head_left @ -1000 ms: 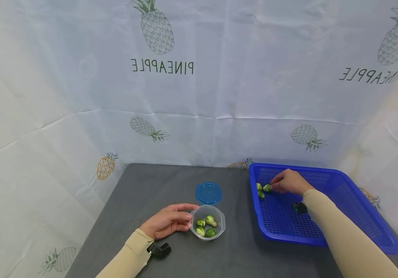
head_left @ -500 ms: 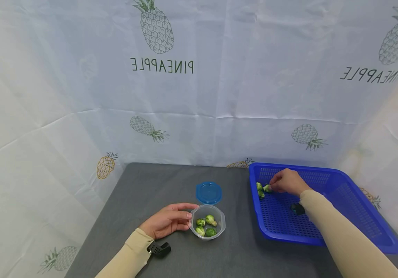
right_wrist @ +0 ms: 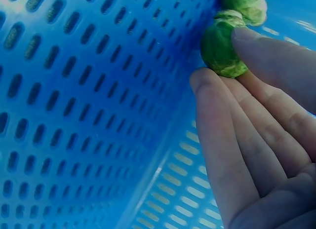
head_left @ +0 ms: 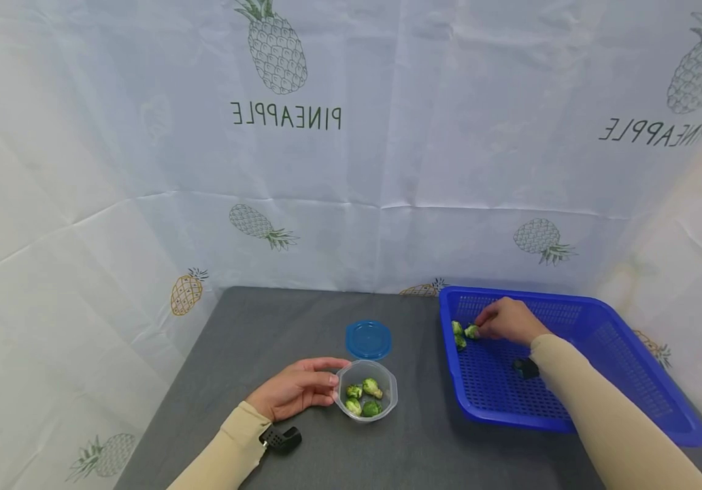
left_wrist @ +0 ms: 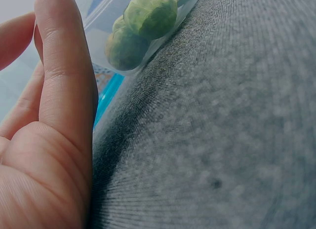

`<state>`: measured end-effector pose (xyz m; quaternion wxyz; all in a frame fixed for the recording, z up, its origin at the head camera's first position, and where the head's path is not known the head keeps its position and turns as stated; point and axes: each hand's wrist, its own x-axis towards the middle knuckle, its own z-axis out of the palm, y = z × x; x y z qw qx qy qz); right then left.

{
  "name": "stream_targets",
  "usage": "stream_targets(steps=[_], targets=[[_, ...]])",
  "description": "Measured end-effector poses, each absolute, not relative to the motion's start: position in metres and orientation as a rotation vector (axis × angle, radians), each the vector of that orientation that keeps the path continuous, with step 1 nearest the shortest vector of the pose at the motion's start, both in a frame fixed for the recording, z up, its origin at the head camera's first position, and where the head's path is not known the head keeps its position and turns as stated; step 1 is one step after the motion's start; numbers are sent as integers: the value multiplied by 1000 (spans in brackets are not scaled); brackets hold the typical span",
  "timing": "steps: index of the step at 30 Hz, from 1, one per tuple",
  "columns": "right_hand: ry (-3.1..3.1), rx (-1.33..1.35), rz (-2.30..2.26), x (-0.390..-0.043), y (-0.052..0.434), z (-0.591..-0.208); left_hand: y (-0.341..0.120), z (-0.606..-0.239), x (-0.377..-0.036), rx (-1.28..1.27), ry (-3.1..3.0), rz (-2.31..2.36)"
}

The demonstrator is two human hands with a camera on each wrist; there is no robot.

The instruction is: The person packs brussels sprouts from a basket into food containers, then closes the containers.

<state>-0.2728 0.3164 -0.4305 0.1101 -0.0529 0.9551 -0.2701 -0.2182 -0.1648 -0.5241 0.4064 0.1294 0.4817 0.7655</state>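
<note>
A clear plastic container (head_left: 389, 395) holding several Brussels sprouts (head_left: 372, 388) sits on the table. My left hand (head_left: 298, 391) rests against its left side, fingers fairly straight at the rim; the left wrist view shows the hand (left_wrist: 52, 120) beside the container's clear wall. Inside the blue basket (head_left: 510, 418), my right hand (head_left: 510, 321) pinches a Brussels sprout (head_left: 471, 331) near the left wall. In the right wrist view, the thumb and fingertips meet this green sprout (right_wrist: 219, 49), with another sprout (right_wrist: 249, 7) just behind it.
A round blue lid (head_left: 368, 340) lies flat behind the container. Two other sprouts (head_left: 459, 342) lie along the basket's left wall. The dark grey table (head_left: 277, 320) ends against a pineapple-printed curtain (head_left: 351, 252).
</note>
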Motion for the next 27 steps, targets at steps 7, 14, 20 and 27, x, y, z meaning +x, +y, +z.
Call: stream_targets(steps=[7, 14, 20, 27], targets=[[2811, -203, -776, -262, 319, -414, -164, -524, -218, 317, 1234, 1925], [2835, -205, -805, -242, 314, -388, -164, -522, -218, 321, 1241, 1922], [2867, -167, -814, -221, 303, -364, -165, -521, -218, 324, 1236, 1931], [2907, -186, -848, -204, 277, -352, -164, -522, -218, 312, 1230, 1931]])
